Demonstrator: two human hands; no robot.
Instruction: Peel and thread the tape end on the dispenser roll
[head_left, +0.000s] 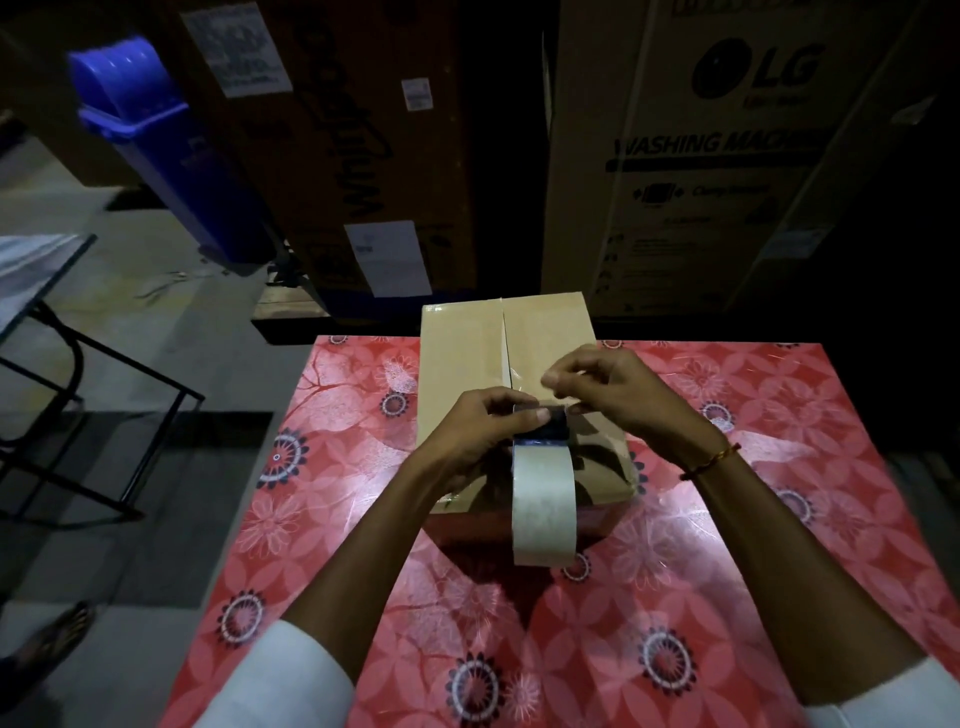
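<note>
At the far left a dark metal-framed table (47, 332) stands on the grey floor (171, 332), and behind it a blue swing-lid bin (156, 140) leans against a tall brown carton (332, 145) with white labels stuck on it. Nearer, the tabletop (332, 519) is covered in a red floral plastic sheet, and a small cardboard box (462, 374) sits on its far middle with its top flaps closed along a centre seam. The left hand (478, 436) is curled round the dark top of a tape dispenser (543, 431) held over the near end of the box, thumb laid across it, with the roll of pale packing tape (543, 499) hanging below and overlapping the box's near edge. Just to the right and touching that spot, the right hand (608, 389) pinches what looks like the clear free end of the tape between thumb and fingertips, above the box's seam; a thin orange thread bracelet (711, 460) circles its wrist. Both forearms come out of white sleeves (280, 675). Behind, at the right, stands a large LG washing machine carton (727, 156) in deep shadow
</note>
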